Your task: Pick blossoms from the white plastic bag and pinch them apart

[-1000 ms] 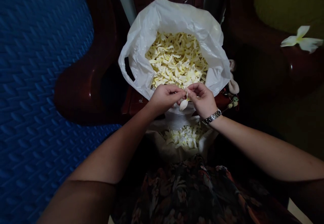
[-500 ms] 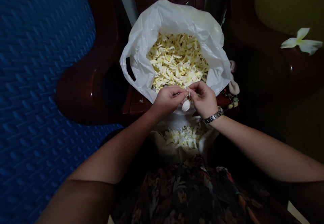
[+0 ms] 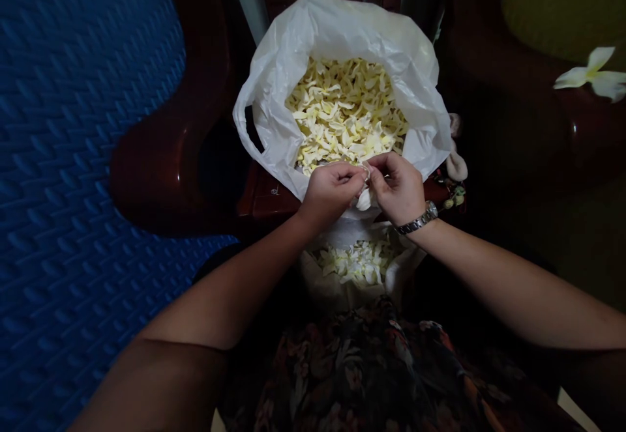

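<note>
Dim room, dark wooden chair (image 3: 161, 178) ahead, blue mat (image 3: 73, 158) at left. I'm seeing both hands meeting at near rim of white bag (image 3: 293, 60) of petals (image 3: 347, 113). Left hand (image 3: 330, 191) and right hand (image 3: 398, 187) pinching one pale petal (image 3: 363, 199) together, likely keeping drops over smaller pile (image 3: 359, 262) on lap. Whole flower (image 3: 594, 77) lying far right.

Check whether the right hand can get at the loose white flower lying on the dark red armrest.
Probably not yet: the right hand pinches a petal with the left hand, and the flower lies far off.
</note>
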Demonstrator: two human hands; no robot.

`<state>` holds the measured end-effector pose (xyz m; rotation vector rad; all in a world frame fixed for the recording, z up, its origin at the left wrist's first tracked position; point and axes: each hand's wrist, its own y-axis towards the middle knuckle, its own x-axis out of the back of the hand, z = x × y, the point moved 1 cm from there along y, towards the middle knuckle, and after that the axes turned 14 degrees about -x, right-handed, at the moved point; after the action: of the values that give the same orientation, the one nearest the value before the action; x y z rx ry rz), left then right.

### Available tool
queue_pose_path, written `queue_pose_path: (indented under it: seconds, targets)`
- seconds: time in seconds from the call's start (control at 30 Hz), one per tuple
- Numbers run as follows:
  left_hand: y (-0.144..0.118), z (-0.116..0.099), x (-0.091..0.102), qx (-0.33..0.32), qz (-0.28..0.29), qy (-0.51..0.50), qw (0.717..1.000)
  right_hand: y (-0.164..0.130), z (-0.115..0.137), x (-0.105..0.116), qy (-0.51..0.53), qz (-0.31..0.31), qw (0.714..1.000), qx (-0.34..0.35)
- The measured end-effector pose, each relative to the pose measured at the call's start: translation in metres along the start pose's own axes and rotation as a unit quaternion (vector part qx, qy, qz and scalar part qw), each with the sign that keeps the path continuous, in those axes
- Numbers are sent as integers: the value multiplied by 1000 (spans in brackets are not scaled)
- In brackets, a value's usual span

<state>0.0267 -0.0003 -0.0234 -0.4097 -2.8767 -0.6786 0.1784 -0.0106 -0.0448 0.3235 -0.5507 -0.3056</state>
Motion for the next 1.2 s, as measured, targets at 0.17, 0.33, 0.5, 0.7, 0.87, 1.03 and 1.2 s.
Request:
queue_pose_path:
  seconds: [0.17,0.33,0.5,0.7,0.87,1.03,1.2]
  targets:
    - [0,-2,-3,21,-30,-15,999,0,1,-1,11,4,1000,-8]
    - [1,3,-6,17,-52,-14,998,-1,4,-1,23,10,1000,-9]
    - [2,8,-5,29,-68,-37,997,-1,4,-4,79,16,996,-33]
    - [4,5,2,-4,-40,-24,999,0,-1,-5,146,31,984,-95]
    - [4,1,6,-7,-16,-8,1000,1,-1,-4,166,34,981,-94]
    - [4,1,6,1,-5,-4,1000,1,-3,-4,178,35,977,-108]
    - [4,2,6,13,-5,-11,1000,1,-2,-5,178,31,977,-110]
